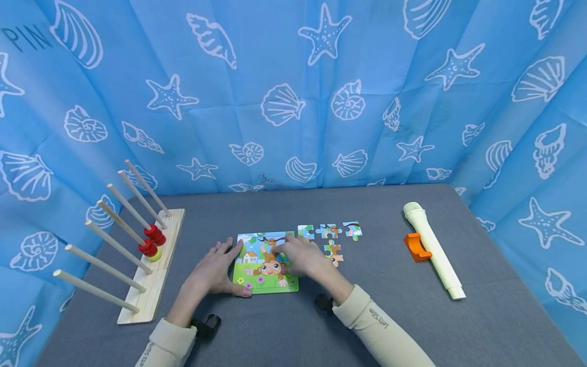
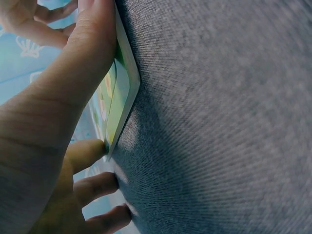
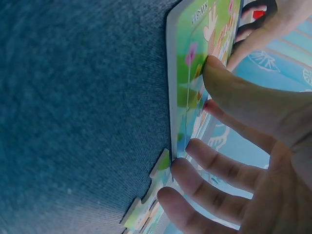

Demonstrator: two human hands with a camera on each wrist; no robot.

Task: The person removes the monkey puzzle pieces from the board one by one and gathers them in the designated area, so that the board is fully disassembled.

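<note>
A jigsaw puzzle with a monkey picture [image 1: 270, 269] lies on the grey table, set in a green-bordered tray [image 1: 275, 290]. My left hand [image 1: 215, 270] spans the tray's left side, thumb along the near edge and forefinger at the far left corner. Over the right part of the picture is my right hand [image 1: 302, 255], palm down with fingers spread. In the right wrist view its thumb [image 3: 222, 78] touches the puzzle's face, and the fingertips [image 3: 185, 170] are at the right border. That hand hides part of the picture. Several loose jigsaw pieces [image 1: 328, 232] lie just right of the tray.
At the left stands a wooden peg rack [image 1: 160, 275] with slanting rods, red rings [image 1: 155, 234] and a yellow-green ring [image 1: 157, 255]. A cream toy microphone [image 1: 435, 250] lies at the right, an orange clip [image 1: 416, 248] against it. A blue shell-print curtain [image 1: 293, 127] hangs behind the table.
</note>
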